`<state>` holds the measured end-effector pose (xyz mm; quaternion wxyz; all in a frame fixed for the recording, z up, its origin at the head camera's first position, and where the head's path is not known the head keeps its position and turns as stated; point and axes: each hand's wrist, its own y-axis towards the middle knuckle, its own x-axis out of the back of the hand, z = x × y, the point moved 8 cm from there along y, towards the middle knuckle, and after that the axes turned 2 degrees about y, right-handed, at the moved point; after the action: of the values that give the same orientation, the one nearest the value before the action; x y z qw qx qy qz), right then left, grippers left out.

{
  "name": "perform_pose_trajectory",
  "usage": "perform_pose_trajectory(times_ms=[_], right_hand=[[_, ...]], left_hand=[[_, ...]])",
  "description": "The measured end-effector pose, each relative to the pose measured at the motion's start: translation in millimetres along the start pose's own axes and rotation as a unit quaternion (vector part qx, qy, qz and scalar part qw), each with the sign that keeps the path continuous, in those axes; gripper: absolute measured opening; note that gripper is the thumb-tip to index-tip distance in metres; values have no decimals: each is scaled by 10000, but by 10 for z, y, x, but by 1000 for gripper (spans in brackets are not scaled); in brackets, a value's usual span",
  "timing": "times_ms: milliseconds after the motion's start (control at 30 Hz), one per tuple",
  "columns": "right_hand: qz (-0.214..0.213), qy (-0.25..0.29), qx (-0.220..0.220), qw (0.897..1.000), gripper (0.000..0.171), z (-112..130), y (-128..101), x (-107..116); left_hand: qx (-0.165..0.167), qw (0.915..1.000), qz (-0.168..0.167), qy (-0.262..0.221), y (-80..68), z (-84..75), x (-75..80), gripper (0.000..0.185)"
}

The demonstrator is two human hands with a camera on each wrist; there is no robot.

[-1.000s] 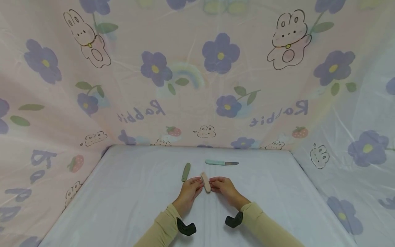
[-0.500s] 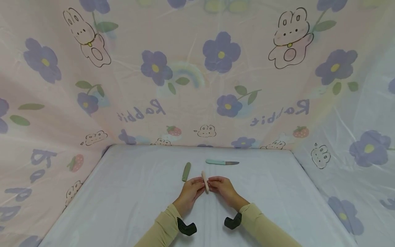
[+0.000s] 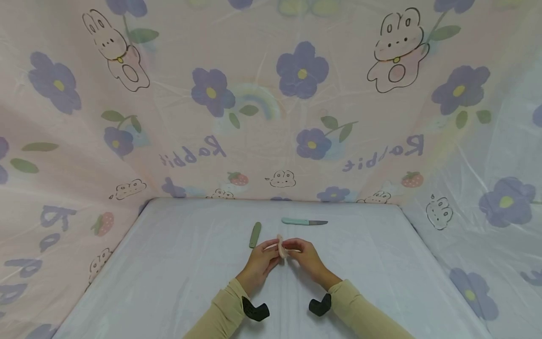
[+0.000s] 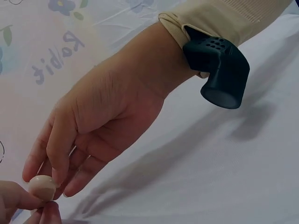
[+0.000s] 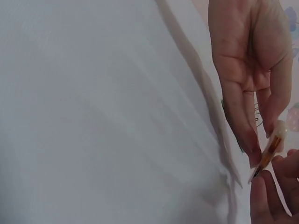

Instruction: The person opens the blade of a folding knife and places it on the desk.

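Observation:
A pale pink folding knife [image 3: 281,248] is held up between both hands over the white table. My left hand [image 3: 257,264] pinches it from the left with thumb and fingers. From the other side my right hand [image 3: 310,262] grips it with its fingertips. The left wrist view shows the rounded end of the knife [image 4: 42,187] at the fingertips of both hands. Turned edge-on in the right wrist view, the knife [image 5: 270,151] shows a dark, orange-brown slot along its handle. No drawn-out blade can be made out.
Just beyond my left hand lies a folded olive-green knife [image 3: 255,235]. Farther back, a mint-green knife [image 3: 296,221] lies with its blade out, pointing right. Patterned cloth walls [image 3: 254,141] surround the white-covered table [image 3: 178,263].
The pink folding knife has turned from its broad side to its edge and tilted a little. My right fingers have moved left onto it. The other two knives lie as before.

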<state>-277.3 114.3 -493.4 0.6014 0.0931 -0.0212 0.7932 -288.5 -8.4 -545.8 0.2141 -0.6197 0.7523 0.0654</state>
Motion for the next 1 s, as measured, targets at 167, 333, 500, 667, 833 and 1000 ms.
perform_pose_trajectory(times_ms=[167,333,500,667,833,1000], right_hand=[[201,-360,351,9985,31,59,6,-26],[100,-321,512,9981,29,105,19,-3],[-13,-399,607,9974,27,145,22,23],[-122,-531,867,9947,24,223,6,49],[-233,-504,800,9953,23,235,-5,87],[-155,-279,577,9978,26,207,-18,94]], left_hand=[[-107,9998,19,159,-1,-48,-14,46],[-246,9993,7,287,-3,-85,-25,43],[-486,9969,-15,611,-16,-137,-25,38],[-736,9918,-83,1044,-22,-194,-22,33],[-1035,9820,-61,1577,-20,-258,-37,29],[-1056,9654,-278,2369,-24,-294,-12,29]])
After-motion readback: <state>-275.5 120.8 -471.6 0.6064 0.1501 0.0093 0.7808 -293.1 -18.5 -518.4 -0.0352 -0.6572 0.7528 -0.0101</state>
